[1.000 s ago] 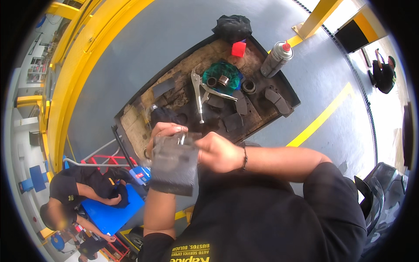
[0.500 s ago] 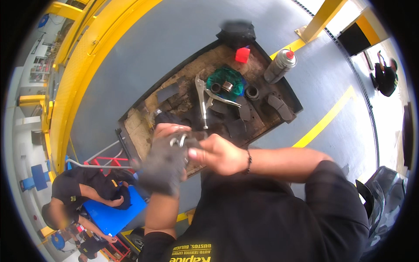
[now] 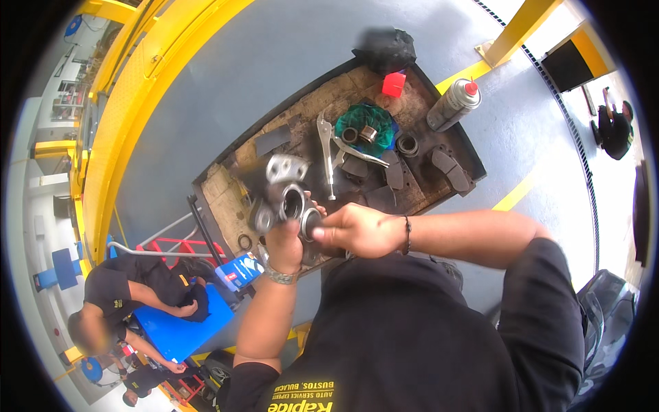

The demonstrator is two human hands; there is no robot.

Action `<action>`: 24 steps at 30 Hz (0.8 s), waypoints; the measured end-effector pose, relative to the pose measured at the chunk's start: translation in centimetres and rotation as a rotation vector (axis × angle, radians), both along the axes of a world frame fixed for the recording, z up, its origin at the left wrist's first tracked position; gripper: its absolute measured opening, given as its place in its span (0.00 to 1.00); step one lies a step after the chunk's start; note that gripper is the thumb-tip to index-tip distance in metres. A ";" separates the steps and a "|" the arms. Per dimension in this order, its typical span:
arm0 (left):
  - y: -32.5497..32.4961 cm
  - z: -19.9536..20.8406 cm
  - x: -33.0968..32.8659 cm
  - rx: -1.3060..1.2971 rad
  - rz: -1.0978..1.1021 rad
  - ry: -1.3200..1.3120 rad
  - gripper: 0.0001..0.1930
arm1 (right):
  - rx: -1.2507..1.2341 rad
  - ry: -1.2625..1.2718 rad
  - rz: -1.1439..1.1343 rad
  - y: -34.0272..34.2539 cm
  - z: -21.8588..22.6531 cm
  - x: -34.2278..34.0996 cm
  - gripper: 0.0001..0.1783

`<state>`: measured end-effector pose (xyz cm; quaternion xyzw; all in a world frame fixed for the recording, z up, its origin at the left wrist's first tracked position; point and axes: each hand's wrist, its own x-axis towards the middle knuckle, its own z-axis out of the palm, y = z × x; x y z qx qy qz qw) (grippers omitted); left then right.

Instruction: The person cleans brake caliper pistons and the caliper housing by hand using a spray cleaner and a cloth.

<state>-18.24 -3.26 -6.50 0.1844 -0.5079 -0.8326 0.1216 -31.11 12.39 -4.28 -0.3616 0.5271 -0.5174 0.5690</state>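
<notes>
In front of my chest, over the tray's near edge, I hold a grey metal brake caliper [image 3: 283, 180] with round bores facing up. My left hand [image 3: 284, 246] is wrapped round its near side. My right hand [image 3: 360, 230] is closed at its right side, with the thumb against a round metal rim [image 3: 311, 221]; whether that rim is a loose ring or part of the caliper, I cannot tell. Just beyond lie locking pliers [image 3: 325, 154] and a green plastic bag [image 3: 384, 123] bearing a metal piston [image 3: 368, 134] and a ring [image 3: 350, 134].
On the dark-rimmed tray [image 3: 473, 154] are brake pads [image 3: 449, 170], a bearing-like ring [image 3: 407, 144], a spray can [image 3: 454, 105], a red piece [image 3: 394, 84] and a black bag [image 3: 388, 51]. A blue box [image 3: 239, 272] stands left of my left forearm. Another person [image 3: 147, 295] works by a blue panel [image 3: 182, 326].
The caliper has been turned over: its dark, blurred side faced up before, and its bores show now. My left hand has come nearer my body, uncovering the blue box and a small ring.
</notes>
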 end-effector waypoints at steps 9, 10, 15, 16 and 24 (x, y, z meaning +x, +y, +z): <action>-2.8 -1.0 -0.1 -1.054 0.040 0.315 0.27 | 0.325 -1.046 -0.429 -1.8 0.8 3.2 0.19; -2.9 -0.8 0.0 -0.996 0.009 0.297 0.30 | 0.135 -0.691 -0.310 -1.6 0.8 2.5 0.20; -1.5 1.2 0.5 -0.198 0.013 -0.047 0.47 | -0.428 1.232 0.234 -0.9 2.9 -1.8 0.10; -1.5 1.7 0.3 -0.206 0.084 -0.098 0.45 | -0.456 1.314 0.299 -0.7 3.6 -2.8 0.12; -2.0 4.8 1.2 -0.116 0.266 -0.124 0.40 | -0.544 1.235 -0.084 3.2 2.5 -9.0 0.22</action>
